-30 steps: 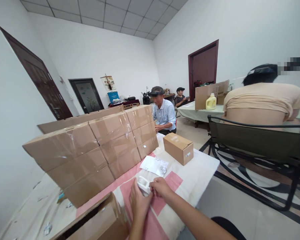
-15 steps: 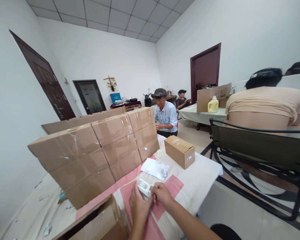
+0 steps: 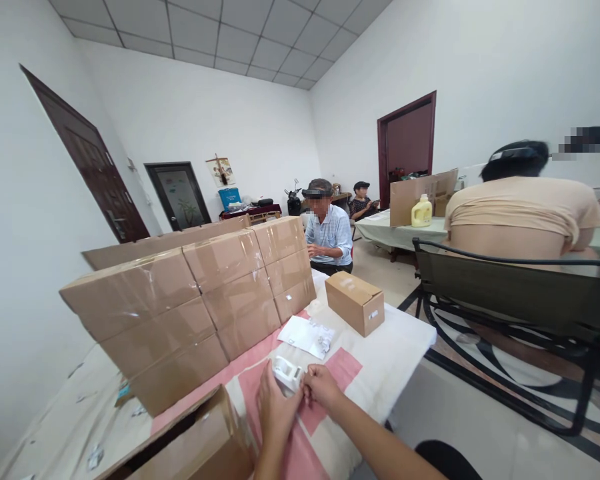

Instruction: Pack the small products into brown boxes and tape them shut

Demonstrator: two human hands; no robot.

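Observation:
A small white tape dispenser (image 3: 287,373) with a rounded opening in its top sits in my left hand (image 3: 276,403), whose fingers wrap round its left side and near end. Close against the dispenser's right end is my right hand (image 3: 323,387), with thumb and fingers pinched together. What the pinch holds, if anything, is too small to make out. Just beyond both hands, a white sheet (image 3: 300,335) lies on the table cloth (image 3: 380,380), with small silvery-white pieces (image 3: 324,339) scattered at its right side.
Taped cardboard boxes (image 3: 195,307) form a wall at the left. A closed carton (image 3: 355,303) stands behind the sheet, and an open carton (image 3: 195,447) is at the near left. One person (image 3: 330,230) sits across the table; another (image 3: 520,207) sits on a chair (image 3: 505,287) at right.
My right hand has drawn slightly away from the dispenser's end, so a narrow gap shows. The left hand keeps its hold. The whole view has shifted a little.

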